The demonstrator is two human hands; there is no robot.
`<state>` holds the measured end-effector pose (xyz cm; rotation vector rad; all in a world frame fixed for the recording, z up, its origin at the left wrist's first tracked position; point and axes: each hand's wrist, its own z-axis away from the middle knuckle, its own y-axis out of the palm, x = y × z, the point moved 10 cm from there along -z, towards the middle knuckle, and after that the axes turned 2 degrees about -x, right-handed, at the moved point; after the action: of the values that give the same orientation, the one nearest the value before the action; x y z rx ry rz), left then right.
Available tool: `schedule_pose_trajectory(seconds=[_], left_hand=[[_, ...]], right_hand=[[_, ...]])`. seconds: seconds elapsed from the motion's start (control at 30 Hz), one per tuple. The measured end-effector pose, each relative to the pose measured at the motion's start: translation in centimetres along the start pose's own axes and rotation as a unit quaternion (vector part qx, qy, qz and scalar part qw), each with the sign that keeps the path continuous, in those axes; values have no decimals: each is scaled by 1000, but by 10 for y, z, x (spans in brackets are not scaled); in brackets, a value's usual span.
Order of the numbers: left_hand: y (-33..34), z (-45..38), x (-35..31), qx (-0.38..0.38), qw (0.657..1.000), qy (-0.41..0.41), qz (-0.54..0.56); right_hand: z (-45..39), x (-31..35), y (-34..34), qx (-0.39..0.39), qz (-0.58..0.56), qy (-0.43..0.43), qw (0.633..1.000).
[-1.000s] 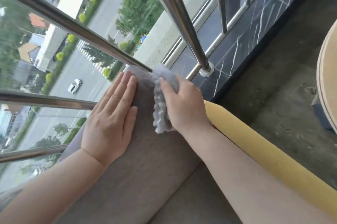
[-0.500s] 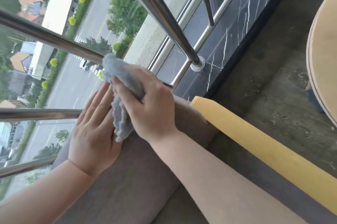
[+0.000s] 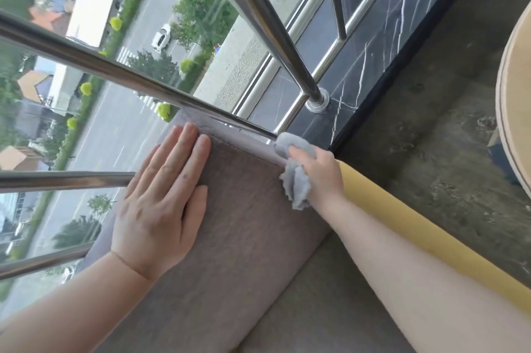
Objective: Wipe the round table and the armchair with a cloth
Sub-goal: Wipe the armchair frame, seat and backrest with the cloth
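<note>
Armchair backrest, wipe in progress: right hand, grip closed on bunched cloth, has swept from beside the flat, open left hand to the top right corner; table stands apart.

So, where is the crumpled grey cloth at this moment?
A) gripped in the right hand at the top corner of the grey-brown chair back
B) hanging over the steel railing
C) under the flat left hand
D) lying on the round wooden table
A: the right hand grips the crumpled grey cloth against the top corner of the grey-brown chair back, while the left hand lies flat and bare.
</note>
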<state>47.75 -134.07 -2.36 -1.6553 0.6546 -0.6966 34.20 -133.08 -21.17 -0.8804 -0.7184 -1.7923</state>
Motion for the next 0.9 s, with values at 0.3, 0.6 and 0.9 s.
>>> schedule_pose_trajectory(seconds=[0.3, 0.6, 0.9], left_hand=[[-2, 0, 0, -5, 1000, -7, 3], [-1, 0, -1, -4, 1000, -7, 10], [-5, -2, -2, -22, 1000, -9, 2]], right_hand=[[27, 27, 3, -90, -57, -167, 980], [52, 88, 36, -83, -47, -313, 945], [43, 90, 35, -98, 10, -258, 961]])
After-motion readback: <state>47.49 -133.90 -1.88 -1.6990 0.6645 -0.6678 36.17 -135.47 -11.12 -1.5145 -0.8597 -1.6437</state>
